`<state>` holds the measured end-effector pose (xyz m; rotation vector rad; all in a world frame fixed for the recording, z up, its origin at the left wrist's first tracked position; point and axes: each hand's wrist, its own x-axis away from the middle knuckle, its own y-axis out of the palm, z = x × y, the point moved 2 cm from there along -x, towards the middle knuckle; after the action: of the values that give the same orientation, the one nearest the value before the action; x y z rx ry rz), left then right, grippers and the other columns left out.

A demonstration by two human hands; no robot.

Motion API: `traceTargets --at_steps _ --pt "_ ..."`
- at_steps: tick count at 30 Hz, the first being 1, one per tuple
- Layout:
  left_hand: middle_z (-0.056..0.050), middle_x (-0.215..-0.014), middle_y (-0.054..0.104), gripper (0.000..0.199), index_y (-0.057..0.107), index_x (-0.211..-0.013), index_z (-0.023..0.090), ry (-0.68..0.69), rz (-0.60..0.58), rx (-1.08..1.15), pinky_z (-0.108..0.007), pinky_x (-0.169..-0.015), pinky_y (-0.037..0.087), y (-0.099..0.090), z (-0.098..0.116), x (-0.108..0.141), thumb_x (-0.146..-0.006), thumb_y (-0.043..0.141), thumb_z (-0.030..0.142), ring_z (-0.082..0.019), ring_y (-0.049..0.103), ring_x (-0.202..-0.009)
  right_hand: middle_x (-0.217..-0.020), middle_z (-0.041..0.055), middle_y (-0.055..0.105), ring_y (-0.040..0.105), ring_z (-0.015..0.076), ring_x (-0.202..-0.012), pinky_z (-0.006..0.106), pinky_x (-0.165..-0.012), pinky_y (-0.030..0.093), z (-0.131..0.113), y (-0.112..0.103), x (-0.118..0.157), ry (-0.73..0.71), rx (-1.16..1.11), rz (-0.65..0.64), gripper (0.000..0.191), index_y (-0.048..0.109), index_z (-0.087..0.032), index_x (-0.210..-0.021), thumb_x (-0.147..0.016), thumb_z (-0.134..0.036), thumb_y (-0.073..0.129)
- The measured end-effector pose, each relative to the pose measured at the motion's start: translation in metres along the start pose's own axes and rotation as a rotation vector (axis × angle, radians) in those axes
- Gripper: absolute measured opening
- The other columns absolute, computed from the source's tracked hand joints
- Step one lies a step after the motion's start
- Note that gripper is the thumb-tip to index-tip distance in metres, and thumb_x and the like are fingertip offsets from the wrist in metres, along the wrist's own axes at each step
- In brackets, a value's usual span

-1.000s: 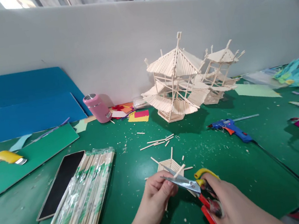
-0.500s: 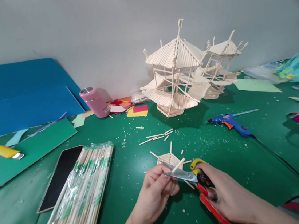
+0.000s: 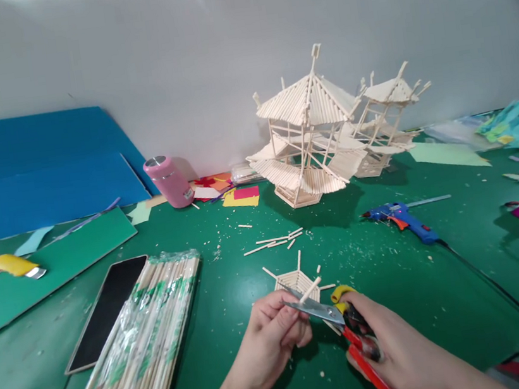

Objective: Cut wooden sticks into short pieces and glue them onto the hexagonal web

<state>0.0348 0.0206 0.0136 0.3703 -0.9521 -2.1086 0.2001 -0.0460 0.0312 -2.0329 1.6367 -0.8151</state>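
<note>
My right hand point(image 3: 393, 336) grips a pair of scissors point(image 3: 323, 311) with one yellow and one red handle. Between the blades lies a thin wooden stick point(image 3: 311, 290), and my left hand point(image 3: 277, 329) pinches its near end, fingers closed. Just beyond, partly hidden by my hands and the blades, a small web-like frame of sticks point(image 3: 294, 278) rests on the green table point(image 3: 232, 281). Several cut sticks point(image 3: 275, 242) are scattered behind it.
Two stick-built pavilions point(image 3: 309, 105) stand at the back. A blue glue gun point(image 3: 401, 217) with its cord lies right. Left are a plastic-wrapped bundle of sticks point(image 3: 136, 351), a black phone point(image 3: 107, 310), a yellow utility knife point(image 3: 10, 265) and a pink flask point(image 3: 169, 182).
The whole scene sits slightly lower as the head view shifts. Both hands keep nearly the same pose, with the stick still between the scissor blades.
</note>
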Motion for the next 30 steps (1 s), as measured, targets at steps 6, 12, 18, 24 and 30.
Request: traceTargets --at_steps 6,12,18,24,30 --pt "0.01 -0.037 0.025 0.018 0.061 -0.072 0.012 -0.074 -0.089 0.095 -0.02 -0.044 0.025 0.001 -0.0032 -0.0007 -0.078 0.058 0.029 -0.002 0.018 -0.035 -0.069 -0.003 0.05 0.044 0.0112 -0.057 0.022 -0.052 0.034 -0.0032 -0.0015 0.0017 0.016 0.028 -0.059 0.019 0.041 -0.021 -0.085 -0.07 -0.012 0.047" --pt "0.005 -0.048 0.04 0.025 0.059 -0.073 0.012 0.07 0.182 -0.378 -0.02 -0.047 0.023 -0.0038 -0.0007 -0.0012 -0.076 0.06 0.037 -0.006 0.031 -0.045 -0.067 -0.0021 0.053 0.045 0.0118 -0.056 0.023 -0.051 0.033 -0.0001 -0.0009 -0.0021 0.06 0.038 -0.04 0.012 0.041 -0.021 -0.081 -0.073 -0.018 0.049" --pt "0.004 -0.049 0.038 0.031 0.059 -0.068 0.011 0.092 0.223 -0.683 -0.022 -0.045 0.019 -0.0045 0.0018 0.0028 -0.08 0.053 0.04 -0.007 0.029 -0.046 -0.077 0.0003 0.055 0.05 0.013 -0.065 0.023 -0.057 0.038 0.0018 -0.0005 -0.0013 0.031 0.004 -0.009 0.016 0.04 -0.021 -0.089 -0.077 -0.024 0.05" --pt "0.005 -0.047 0.034 0.03 0.057 -0.064 0.012 0.034 0.125 -0.345 -0.023 -0.05 0.023 -0.0017 -0.0006 -0.0002 -0.075 0.06 0.04 -0.008 0.031 -0.048 -0.075 -0.0011 0.053 0.049 0.0122 -0.064 0.023 -0.057 0.039 -0.0009 -0.0033 0.0021 0.021 -0.039 -0.051 0.017 0.04 -0.021 -0.088 -0.076 -0.021 0.051" --pt "0.005 -0.046 0.035 0.026 0.06 -0.068 0.011 0.006 0.131 -0.281 -0.022 -0.049 0.024 -0.0009 -0.001 0.0013 -0.076 0.06 0.036 -0.007 0.031 -0.047 -0.078 -0.0011 0.053 0.05 0.0119 -0.066 0.022 -0.058 0.041 -0.0007 -0.0034 0.0026 0.074 -0.109 -0.123 0.02 0.038 -0.021 -0.089 -0.076 -0.025 0.052"
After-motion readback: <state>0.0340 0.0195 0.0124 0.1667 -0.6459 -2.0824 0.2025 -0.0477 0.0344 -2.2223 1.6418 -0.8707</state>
